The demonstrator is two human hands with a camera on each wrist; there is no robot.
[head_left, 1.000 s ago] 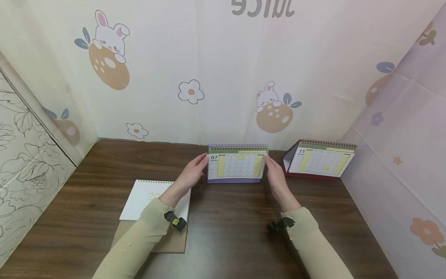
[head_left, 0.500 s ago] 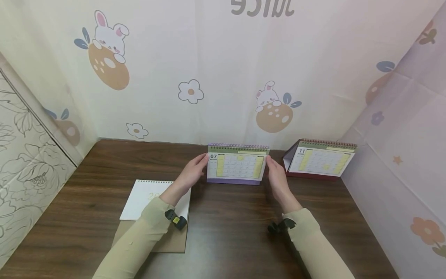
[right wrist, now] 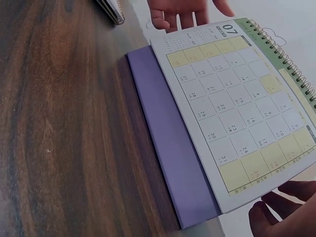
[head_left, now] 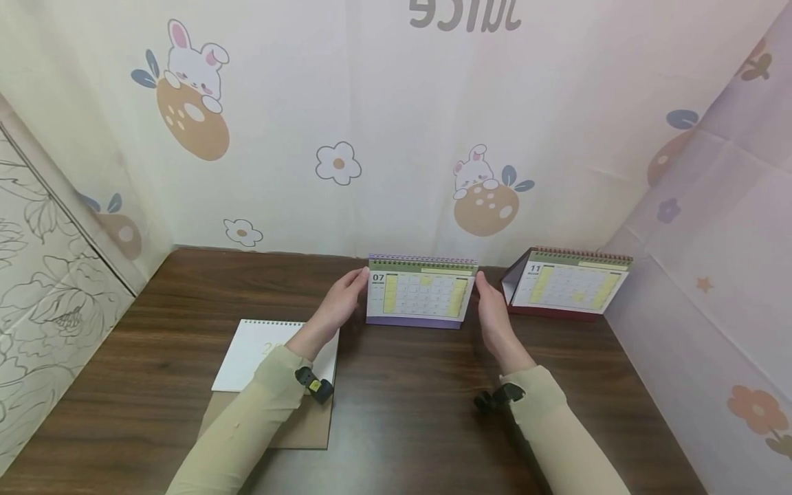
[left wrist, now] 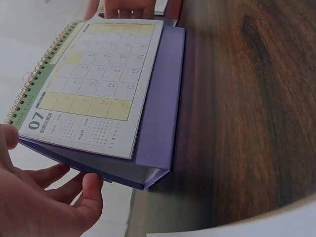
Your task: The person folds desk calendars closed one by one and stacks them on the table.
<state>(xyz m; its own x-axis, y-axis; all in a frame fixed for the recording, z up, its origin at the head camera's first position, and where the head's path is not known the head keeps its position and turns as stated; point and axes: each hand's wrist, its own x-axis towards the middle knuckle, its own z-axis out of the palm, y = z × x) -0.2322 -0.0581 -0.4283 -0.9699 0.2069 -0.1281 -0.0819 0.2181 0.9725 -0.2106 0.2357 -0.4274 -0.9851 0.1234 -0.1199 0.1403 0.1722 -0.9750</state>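
A purple-based desk calendar point(head_left: 421, 292) showing page 07 stands upright like a tent near the back of the table, its spiral binding on top. At its left edge is my left hand point(head_left: 337, 302), fingers relaxed, with the fingertips right at the side. My right hand point(head_left: 495, 316) is at the opposite edge, fingers extended upward alongside it. In the left wrist view, the left hand point(left wrist: 54, 197) has loosely bent fingers beside the calendar's hollow side. The right wrist view has the right hand's fingers point(right wrist: 281, 210) loosely bent just past the page edge.
A second desk calendar point(head_left: 569, 283), page 11 with a dark red base, stands to the right, near the right curtain. A white-paged calendar point(head_left: 247, 364) with a brown backing lies at the left, partly under the left arm. The patterned curtain point(head_left: 396, 199) borders the back of the wooden table point(head_left: 402, 412).
The calendar has turned slightly, its right end coming a bit nearer. My left hand has shifted slightly left, and the right hand's fingertips have risen a little along the edge.
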